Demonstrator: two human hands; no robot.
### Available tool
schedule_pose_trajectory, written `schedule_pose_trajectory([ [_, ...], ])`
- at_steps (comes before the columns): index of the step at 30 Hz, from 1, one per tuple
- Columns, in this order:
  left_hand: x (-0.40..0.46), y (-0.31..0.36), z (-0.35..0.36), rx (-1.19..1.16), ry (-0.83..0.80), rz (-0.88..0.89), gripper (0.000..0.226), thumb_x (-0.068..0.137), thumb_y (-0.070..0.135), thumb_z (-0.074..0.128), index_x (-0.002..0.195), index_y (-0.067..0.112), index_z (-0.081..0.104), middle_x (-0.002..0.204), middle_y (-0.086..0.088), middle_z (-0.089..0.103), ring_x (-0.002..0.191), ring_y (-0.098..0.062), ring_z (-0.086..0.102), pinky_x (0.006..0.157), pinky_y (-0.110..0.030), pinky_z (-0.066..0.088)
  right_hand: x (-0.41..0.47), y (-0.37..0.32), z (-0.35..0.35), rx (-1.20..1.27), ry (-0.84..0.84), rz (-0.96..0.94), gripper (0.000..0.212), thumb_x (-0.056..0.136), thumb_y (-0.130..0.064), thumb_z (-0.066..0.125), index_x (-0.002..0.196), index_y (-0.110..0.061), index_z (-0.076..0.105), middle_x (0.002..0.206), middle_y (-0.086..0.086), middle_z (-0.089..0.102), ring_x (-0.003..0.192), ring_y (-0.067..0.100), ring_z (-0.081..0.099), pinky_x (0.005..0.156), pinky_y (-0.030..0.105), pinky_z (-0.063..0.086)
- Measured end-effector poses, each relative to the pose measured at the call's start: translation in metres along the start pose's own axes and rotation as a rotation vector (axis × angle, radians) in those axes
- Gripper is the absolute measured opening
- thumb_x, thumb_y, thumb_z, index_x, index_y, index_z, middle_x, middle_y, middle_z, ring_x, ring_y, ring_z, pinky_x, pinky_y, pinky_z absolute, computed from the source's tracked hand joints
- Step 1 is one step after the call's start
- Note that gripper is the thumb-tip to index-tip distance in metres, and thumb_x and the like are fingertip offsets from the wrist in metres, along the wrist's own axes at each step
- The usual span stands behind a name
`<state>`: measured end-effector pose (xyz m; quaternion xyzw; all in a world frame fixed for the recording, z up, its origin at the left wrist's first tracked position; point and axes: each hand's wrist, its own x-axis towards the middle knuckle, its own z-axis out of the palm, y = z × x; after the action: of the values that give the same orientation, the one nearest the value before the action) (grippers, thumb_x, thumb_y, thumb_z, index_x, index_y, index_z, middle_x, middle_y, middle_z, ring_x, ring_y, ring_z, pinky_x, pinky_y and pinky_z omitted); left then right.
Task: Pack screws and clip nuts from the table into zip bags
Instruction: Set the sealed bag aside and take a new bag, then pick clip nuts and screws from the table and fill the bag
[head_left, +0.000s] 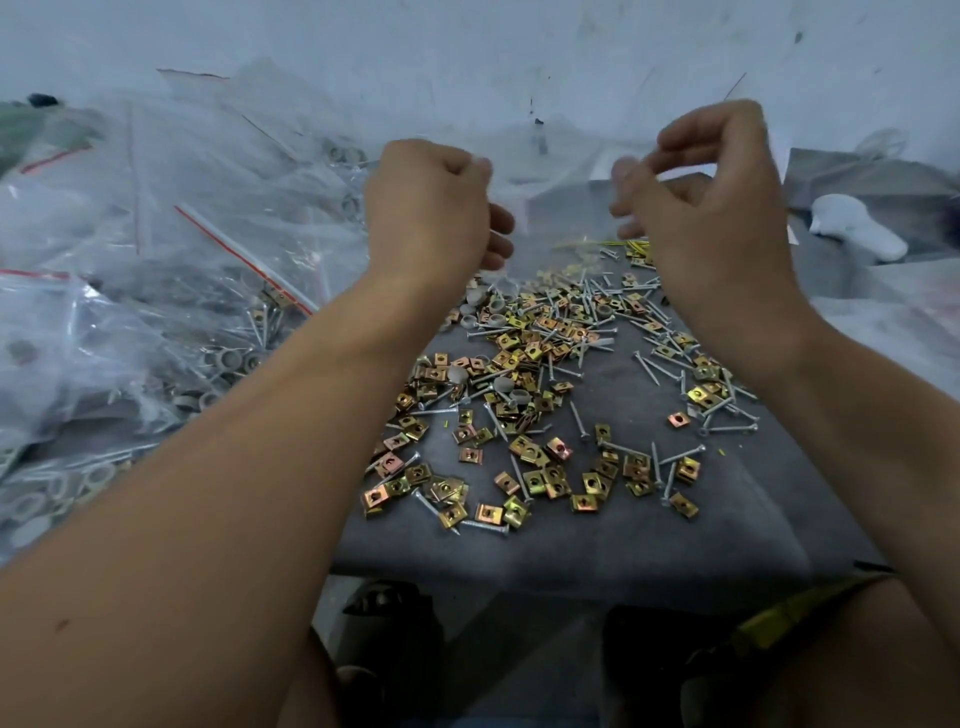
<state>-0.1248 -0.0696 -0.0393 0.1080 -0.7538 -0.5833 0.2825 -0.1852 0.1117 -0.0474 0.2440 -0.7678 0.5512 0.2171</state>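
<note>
At the far left of the counter (597, 545), a heap of filled zip bags (156, 270) is piled. A clear, blurred zip bag (558, 218) is held up between the two raised hands: its left edge is gripped in the curled fingers of the left hand (431, 208), and its right edge appears to be pinched by the right hand (711, 208). Below the bag, loose clip nuts (519, 457) and screws (649, 369) are scattered together over the grey counter, and a white object (857, 228) is seen at the far right.

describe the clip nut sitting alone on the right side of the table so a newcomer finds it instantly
Start at the grey table and its scatter of clip nuts and screws. Look under the right forearm, just below the small right-hand cluster. The lone clip nut lies apart there, copper-pink rather than yellow-gold, touching nothing.
</note>
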Motion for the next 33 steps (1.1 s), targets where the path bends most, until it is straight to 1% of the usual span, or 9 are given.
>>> schedule_pose_trajectory([
  [3, 0.008, 0.002, -0.013, -0.091, 0.139, -0.046, 0.038, 0.109, 0.007, 0.056, 0.073, 0.019, 0.063, 0.076, -0.025, 0.075, 0.055, -0.033, 0.071, 0.051, -0.037, 0.06, -0.006, 0.014, -0.003, -0.294, -0.404, -0.118, 0.013, 0.093, -0.029, 0.075, 0.104, -0.025, 0.071, 0.093, -0.011, 0.07, 0.083, 0.004, 0.066, 0.079, 0.027, 0.056],
  [5, 0.011, 0.001, -0.017, -0.111, 0.175, -0.047, 0.04, 0.108, 0.006, 0.055, 0.07, 0.018, 0.059, 0.08, -0.029, 0.075, 0.055, -0.033, 0.069, 0.054, -0.04, 0.063, -0.011, 0.019, 0.005, -0.427, -0.633, -0.241, 0.014, 0.091, -0.027, 0.078, 0.105, -0.026, 0.078, 0.095, -0.011, 0.071, 0.088, 0.005, 0.064, 0.079, 0.023, 0.05],
  [8, 0.011, -0.001, -0.018, -0.124, 0.182, -0.064, 0.039, 0.108, 0.005, 0.054, 0.071, 0.017, 0.058, 0.084, -0.031, 0.075, 0.055, -0.031, 0.067, 0.057, -0.042, 0.063, -0.013, 0.023, 0.018, -0.591, -0.769, -0.277, 0.024, 0.088, -0.031, 0.08, 0.112, -0.027, 0.077, 0.105, -0.006, 0.067, 0.098, 0.012, 0.061, 0.087, 0.031, 0.047],
  [11, 0.011, -0.001, -0.018, -0.141, 0.181, -0.082, 0.037, 0.108, 0.005, 0.053, 0.073, 0.015, 0.058, 0.089, -0.033, 0.074, 0.055, -0.03, 0.066, 0.057, -0.041, 0.062, -0.015, 0.027, 0.026, -0.673, -0.771, -0.223, 0.03, 0.089, -0.04, 0.078, 0.117, -0.033, 0.073, 0.111, -0.004, 0.065, 0.104, 0.016, 0.06, 0.093, 0.034, 0.048],
  [15, 0.01, 0.0, -0.017, -0.147, 0.167, -0.09, 0.033, 0.108, 0.004, 0.054, 0.077, 0.015, 0.06, 0.088, -0.032, 0.074, 0.055, -0.031, 0.066, 0.056, -0.04, 0.062, -0.016, 0.027, 0.03, -0.715, -0.753, -0.27, 0.027, 0.09, -0.043, 0.076, 0.116, -0.035, 0.073, 0.108, -0.006, 0.065, 0.101, 0.014, 0.059, 0.087, 0.028, 0.045],
  [24, 0.011, -0.001, -0.017, -0.14, 0.155, -0.105, 0.029, 0.108, 0.006, 0.054, 0.082, 0.015, 0.064, 0.077, -0.021, 0.075, 0.054, -0.028, 0.069, 0.056, -0.038, 0.064, -0.025, 0.023, 0.04, -0.746, -0.696, -0.338, 0.013, 0.096, -0.035, 0.067, 0.105, -0.027, 0.072, 0.105, -0.004, 0.063, 0.099, 0.017, 0.058, 0.085, 0.037, 0.054],
  [29, 0.013, -0.004, -0.018, -0.126, 0.146, -0.11, 0.027, 0.107, 0.006, 0.055, 0.084, 0.015, 0.065, 0.075, -0.019, 0.076, 0.055, -0.027, 0.07, 0.057, -0.037, 0.065, -0.019, 0.03, 0.046, -0.617, -0.658, -0.127, 0.009, 0.095, -0.027, 0.073, 0.103, -0.023, 0.073, 0.091, -0.009, 0.062, 0.088, 0.013, 0.061, 0.076, 0.026, 0.046],
  [31, 0.015, -0.005, -0.02, -0.114, 0.139, -0.112, 0.024, 0.107, 0.006, 0.055, 0.088, 0.015, 0.066, 0.074, -0.017, 0.076, 0.054, -0.026, 0.07, 0.056, -0.036, 0.064, -0.012, 0.032, 0.041, -0.46, -0.612, 0.025, 0.006, 0.093, -0.026, 0.076, 0.098, -0.023, 0.074, 0.084, -0.012, 0.065, 0.078, 0.005, 0.061, 0.069, 0.02, 0.044],
  [33, 0.016, -0.006, -0.021, -0.08, 0.121, -0.102, 0.019, 0.107, 0.006, 0.056, 0.094, 0.012, 0.069, 0.074, -0.016, 0.077, 0.054, -0.025, 0.07, 0.055, -0.034, 0.062, -0.005, 0.032, 0.032, -0.191, -0.565, 0.191, 0.007, 0.09, -0.023, 0.079, 0.096, -0.02, 0.077, 0.078, -0.005, 0.073, 0.07, 0.006, 0.065, 0.066, 0.02, 0.048],
])
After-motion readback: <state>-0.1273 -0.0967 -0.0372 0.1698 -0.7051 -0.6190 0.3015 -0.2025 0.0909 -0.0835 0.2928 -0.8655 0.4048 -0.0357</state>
